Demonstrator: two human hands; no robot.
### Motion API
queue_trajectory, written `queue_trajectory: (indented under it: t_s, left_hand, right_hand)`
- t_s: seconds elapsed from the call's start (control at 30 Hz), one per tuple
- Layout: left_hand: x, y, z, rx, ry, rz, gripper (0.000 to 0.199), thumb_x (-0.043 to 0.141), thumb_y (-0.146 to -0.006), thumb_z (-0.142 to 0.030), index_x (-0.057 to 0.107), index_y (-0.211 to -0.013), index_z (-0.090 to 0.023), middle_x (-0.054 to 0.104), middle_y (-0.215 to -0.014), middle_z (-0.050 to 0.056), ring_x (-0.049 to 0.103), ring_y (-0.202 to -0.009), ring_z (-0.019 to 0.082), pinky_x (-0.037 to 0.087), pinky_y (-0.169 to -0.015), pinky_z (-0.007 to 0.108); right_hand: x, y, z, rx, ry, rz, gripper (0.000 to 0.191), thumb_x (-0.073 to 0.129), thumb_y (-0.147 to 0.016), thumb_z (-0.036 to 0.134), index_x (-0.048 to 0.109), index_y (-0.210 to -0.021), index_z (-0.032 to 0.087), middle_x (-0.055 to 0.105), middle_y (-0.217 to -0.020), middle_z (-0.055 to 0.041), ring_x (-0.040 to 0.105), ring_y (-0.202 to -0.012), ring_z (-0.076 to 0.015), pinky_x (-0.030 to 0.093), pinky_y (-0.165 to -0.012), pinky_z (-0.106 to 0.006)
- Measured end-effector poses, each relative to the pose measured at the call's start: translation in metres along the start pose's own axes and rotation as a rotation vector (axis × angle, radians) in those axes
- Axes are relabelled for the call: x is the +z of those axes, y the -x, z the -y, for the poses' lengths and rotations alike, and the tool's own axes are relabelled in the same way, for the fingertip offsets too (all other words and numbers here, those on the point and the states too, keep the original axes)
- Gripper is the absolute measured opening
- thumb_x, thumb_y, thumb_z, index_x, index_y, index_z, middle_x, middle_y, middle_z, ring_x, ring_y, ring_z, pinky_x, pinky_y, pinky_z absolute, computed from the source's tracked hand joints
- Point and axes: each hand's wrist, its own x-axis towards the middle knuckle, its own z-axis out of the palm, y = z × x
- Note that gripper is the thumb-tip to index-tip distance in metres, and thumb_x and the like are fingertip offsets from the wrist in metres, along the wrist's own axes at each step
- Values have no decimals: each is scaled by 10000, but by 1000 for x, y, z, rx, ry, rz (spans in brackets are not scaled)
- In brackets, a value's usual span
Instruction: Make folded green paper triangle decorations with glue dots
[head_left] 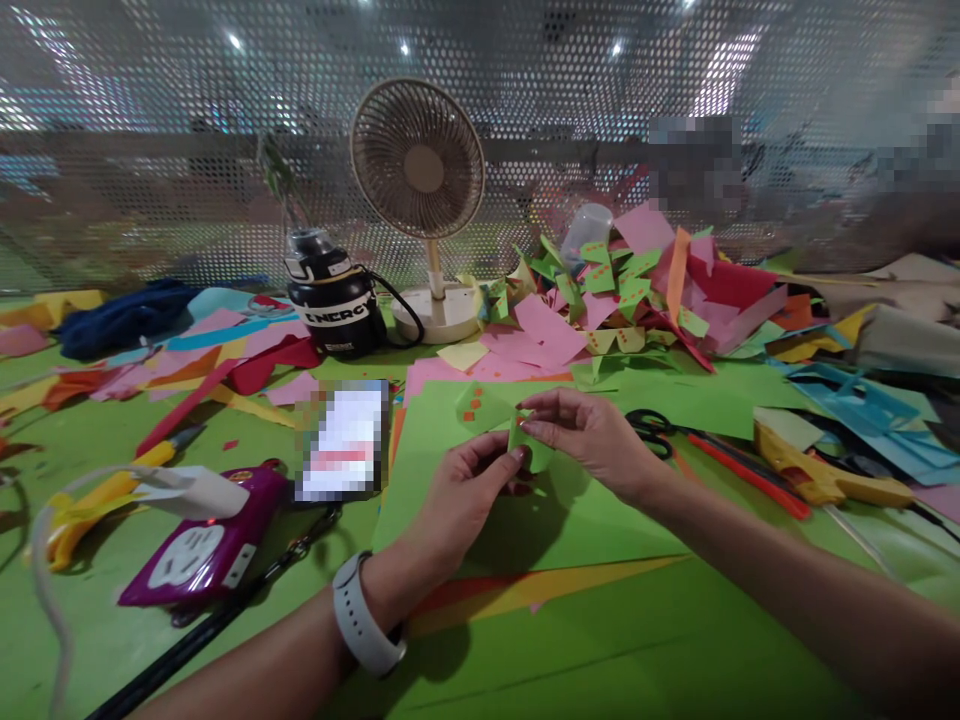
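A small folded green paper piece is pinched between both hands, above green sheets. My left hand grips its left side between thumb and fingers; a pale watch is on that wrist. At the upper right side of the piece, my right hand has thumb and forefinger closed on it, beside a small orange mark. Just behind the left fingers, another green piece with orange squares lies on the sheets. Orange and yellow sheets show under the green ones.
A phone, purple power bank and yellow tool are on the left. Black-handled scissors, a red cutter and a yellow glue gun lie right. Behind stand a black bottle, a fan and heaped paper scraps.
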Motion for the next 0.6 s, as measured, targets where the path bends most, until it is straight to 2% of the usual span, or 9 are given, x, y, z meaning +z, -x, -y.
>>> queue_trajectory:
  t_s: [0.27,0.6]
  left_hand:
    - [-1,0,1,-4,6,-2,164,770,-704,-330,719,-790,-199,646,-696,-23,545,-607,95,453,-628,230]
    - [0,-2,0,50,-41,-24,215,748,-707,-388,722,-791,-192,613,-692,-20,540,-624,111,492,-610,244]
  right_hand:
    - [-1,2,6,-11,10,-21,220,691,-775,325,681,-956,202,710,-907,-31,659,-875,-156,528,-853,-341]
    - [-1,1,2,-30,-12,-16,238,724,-722,280,687,-938,186,708,-870,-33,654,-840,-151,532,-836,-335]
